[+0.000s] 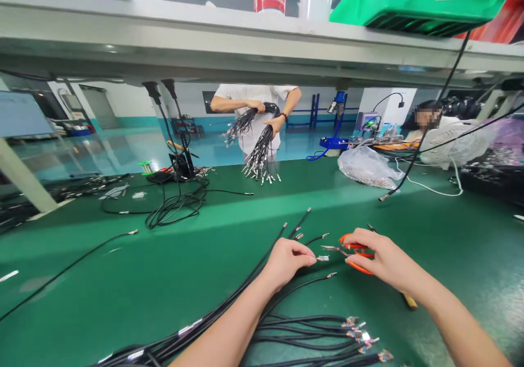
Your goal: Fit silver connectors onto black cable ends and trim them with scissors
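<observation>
My left hand point(289, 262) is pinched on the end of a black cable, its small metal terminal point(322, 258) sticking out past the fingertips. My right hand point(379, 258) is closed round orange-handled cutters point(355, 255) whose jaws point left at that terminal. Several more black cables point(229, 307) fan across the green table under my left forearm. Another bunch with metal ends point(360, 339) lies near the front edge.
Across the table a person holds two bundles of black cables point(257, 143). A soldering stand with coiled wire point(176, 192) sits at the back left. A clear plastic bag point(366, 167) lies at the back right. A shelf point(245, 39) runs overhead.
</observation>
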Tool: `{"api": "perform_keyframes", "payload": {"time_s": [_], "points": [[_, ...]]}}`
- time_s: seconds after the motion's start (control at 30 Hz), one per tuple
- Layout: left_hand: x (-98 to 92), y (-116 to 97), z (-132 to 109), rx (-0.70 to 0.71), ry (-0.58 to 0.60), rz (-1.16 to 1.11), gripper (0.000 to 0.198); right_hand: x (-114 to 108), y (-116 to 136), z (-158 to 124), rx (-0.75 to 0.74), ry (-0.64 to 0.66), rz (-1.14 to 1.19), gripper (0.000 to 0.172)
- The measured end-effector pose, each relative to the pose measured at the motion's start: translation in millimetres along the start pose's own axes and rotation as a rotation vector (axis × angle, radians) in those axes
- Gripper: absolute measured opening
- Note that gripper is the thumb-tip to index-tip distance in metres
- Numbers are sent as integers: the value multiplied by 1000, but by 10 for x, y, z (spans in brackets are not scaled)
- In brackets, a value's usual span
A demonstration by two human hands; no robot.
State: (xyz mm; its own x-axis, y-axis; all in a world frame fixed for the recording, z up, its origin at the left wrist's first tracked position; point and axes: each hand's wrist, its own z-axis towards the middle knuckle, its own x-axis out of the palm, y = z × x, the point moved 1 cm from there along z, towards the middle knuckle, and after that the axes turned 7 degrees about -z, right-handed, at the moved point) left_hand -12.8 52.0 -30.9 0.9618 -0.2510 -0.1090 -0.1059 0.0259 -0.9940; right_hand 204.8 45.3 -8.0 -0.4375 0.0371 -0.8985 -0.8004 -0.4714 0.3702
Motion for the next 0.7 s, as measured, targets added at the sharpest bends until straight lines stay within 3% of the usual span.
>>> {"api": "perform_keyframes", "payload": {"time_s": [0.7], "points": [[10,42,7,19,35,62,14,47,40,5,-9,102,34,18]]}}
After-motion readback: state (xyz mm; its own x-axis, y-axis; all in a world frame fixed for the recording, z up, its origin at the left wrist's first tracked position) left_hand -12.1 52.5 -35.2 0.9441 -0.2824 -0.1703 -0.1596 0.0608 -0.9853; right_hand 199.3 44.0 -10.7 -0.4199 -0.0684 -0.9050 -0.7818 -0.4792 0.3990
